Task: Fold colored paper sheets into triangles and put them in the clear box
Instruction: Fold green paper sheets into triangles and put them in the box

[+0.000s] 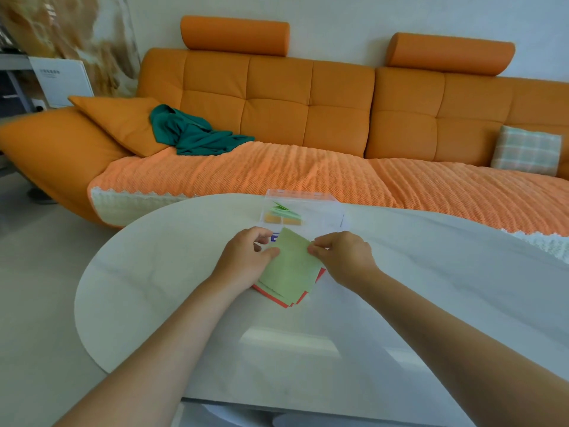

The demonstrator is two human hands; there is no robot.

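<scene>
Matt green paper sheet point(291, 266); clear glossy plastic box point(303, 208); smooth, faintly glossy pale table point(184, 272); ribbed orange cloth sofa cover point(246, 171)

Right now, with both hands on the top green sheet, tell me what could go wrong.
1. The left hand and right hand pinch the green sheet at opposite corners; uneven pulls could give a crooked crease.
2. The stack beneath is fanned out, so another sheet might lift along or slide.
3. The clear box sits just behind the hands and could be nudged.
</scene>
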